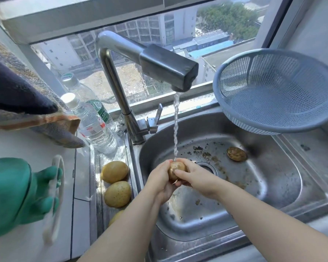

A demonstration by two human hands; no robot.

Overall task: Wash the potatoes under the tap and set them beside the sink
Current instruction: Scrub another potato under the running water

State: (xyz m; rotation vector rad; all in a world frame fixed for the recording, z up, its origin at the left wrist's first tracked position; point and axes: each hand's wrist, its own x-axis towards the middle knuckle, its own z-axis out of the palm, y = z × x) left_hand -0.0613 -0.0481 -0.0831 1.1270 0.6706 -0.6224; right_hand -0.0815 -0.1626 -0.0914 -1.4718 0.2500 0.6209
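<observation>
Over the sink, under the tap's stream, my left hand and right hand curl round one potato, gripping it between them. Three washed potatoes lie just left of the sink; a dirty potato sits inside, at the back.

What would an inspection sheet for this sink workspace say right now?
Surface: steel sink, dirt specks across the basin floor.
Job's things: held potato under the running tap; ledge potatoes left of the sink, three, one partly hidden; basin potato lying unwashed.
Clutter: water bottles, blue colander, green glove, cloth.
Grippers: left hand and right hand both hold the held potato, fingers curled round it.
Cables: nothing seen.
Surroundings: window behind the tap, buildings outside.
</observation>
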